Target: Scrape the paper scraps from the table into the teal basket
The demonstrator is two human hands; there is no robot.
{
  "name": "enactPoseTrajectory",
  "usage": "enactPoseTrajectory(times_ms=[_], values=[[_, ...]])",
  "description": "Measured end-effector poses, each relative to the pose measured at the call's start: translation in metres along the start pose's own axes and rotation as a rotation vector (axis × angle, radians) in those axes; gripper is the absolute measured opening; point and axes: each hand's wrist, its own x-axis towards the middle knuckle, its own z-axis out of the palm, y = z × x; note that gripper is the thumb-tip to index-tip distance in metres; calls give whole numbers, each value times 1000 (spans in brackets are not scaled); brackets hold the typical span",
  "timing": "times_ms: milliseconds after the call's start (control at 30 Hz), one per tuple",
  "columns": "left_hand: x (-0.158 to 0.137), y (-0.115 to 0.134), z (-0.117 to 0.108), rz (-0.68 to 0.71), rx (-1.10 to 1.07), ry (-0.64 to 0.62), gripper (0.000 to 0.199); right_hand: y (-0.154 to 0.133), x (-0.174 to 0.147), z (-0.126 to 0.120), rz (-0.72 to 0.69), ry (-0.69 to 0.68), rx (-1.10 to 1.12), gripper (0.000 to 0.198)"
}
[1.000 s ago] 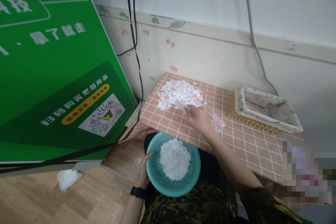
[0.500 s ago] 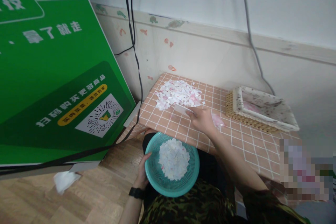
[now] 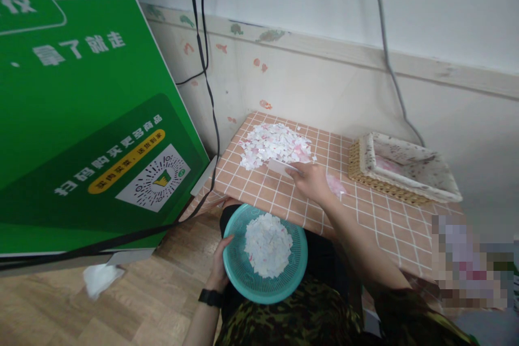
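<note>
In my lap rests a round teal plastic strainer basket (image 3: 233, 275), with a heap of small white paper scraps (image 3: 268, 246) inside. My left hand (image 3: 219, 265) grips its left rim, thumb over the edge. On the table, my right hand (image 3: 308, 179) is closed round one end of a flat white card-like strip (image 3: 279, 166). The strip's far end lies at the near edge of a pile of white and pink paper scraps (image 3: 275, 143). Just right of that hand lies a pinkish translucent piece (image 3: 335, 186), partly hidden by the wrist.
A checked brown cloth covers the table (image 3: 389, 221). At its right back stands a cloth-lined wicker basket (image 3: 360, 167). A large green sign panel (image 3: 101, 81) fills the left, with black cables (image 3: 211, 97) hanging beside it. A white crumpled bag (image 3: 101, 279) lies on the wooden floor.
My right hand and the strip have shifted very slightly left and toward the wall. The strainer and my left hand look the same.
</note>
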Motion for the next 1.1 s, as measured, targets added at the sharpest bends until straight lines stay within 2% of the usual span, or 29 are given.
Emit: enactPoseTrajectory(times_ms=[200, 433, 700, 967, 1100], values=[[-1, 1, 3, -17, 20, 42, 23, 5, 5, 4, 22, 47, 7, 25], [3, -1, -4, 1, 20, 3, 26, 4, 7, -7, -25, -29, -19, 25], [6, -2, -6, 45, 28, 36, 23, 5, 7, -11, 58, 11, -111, 26], [5, -2, -6, 26, 15, 18, 25, 3, 13, -6, 101, 8, -128, 25], [4, -2, -6, -26, -1, -3, 25, 2, 15, -6, 101, 14, -95, 24]])
